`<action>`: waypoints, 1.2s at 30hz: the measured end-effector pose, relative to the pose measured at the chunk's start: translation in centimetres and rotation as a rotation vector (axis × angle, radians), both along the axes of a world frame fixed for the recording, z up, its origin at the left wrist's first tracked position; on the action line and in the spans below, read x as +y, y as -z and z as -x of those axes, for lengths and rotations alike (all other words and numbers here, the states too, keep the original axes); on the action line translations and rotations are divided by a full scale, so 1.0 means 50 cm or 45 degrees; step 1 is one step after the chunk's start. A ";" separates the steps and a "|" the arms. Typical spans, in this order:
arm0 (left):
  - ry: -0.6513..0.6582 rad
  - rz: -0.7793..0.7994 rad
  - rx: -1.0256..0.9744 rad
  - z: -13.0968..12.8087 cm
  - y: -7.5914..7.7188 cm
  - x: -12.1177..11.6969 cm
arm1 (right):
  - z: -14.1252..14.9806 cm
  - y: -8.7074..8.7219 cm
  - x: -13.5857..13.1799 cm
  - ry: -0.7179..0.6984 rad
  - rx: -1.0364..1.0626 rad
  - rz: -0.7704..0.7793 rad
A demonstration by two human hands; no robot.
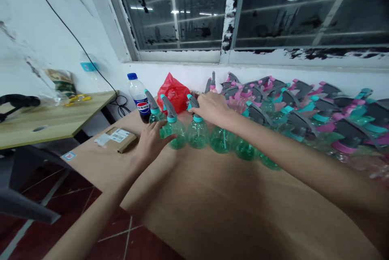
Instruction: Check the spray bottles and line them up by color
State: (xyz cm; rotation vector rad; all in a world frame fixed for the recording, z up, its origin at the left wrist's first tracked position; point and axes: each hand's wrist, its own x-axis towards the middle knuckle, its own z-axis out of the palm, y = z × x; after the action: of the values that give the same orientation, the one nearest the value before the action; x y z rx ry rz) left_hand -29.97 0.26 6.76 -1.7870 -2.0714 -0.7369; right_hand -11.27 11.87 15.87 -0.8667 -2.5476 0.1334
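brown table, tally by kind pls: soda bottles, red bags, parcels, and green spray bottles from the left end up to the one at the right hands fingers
Soda bottle: 1
Red bag: 1
Parcel: 1
Green spray bottles: 3
Total: 6

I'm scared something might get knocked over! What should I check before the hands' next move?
1. Front green spray bottles upright: ok.
2. Drink bottle upright, blue cap on: ok.
3. Left hand has a firm hold: cannot tell; it's at the two leftmost spray bottles.
4. Right hand has a firm grip: cannot tell; it's at a spray head.
5. Red bag well away from the spray bottles: not ok; it's close behind them.
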 end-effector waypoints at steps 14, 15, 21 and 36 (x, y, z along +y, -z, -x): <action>-0.066 -0.021 0.109 0.001 0.009 0.015 | -0.019 -0.011 -0.052 0.088 -0.112 -0.100; -0.069 -0.021 0.111 0.000 0.009 0.015 | -0.025 -0.012 -0.058 0.081 -0.119 -0.100; -0.093 -0.008 0.121 0.003 0.009 0.024 | -0.070 -0.013 -0.092 0.078 -0.149 -0.091; -0.131 -0.230 -0.055 -0.031 0.026 0.003 | -0.238 -0.008 -0.176 0.157 -0.200 -0.040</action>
State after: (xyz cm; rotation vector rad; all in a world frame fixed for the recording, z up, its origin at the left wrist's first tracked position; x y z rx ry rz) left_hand -28.42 0.42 5.49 -1.5688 -2.0346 -0.9088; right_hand 0.60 3.05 16.25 -1.0565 -2.6227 -0.0137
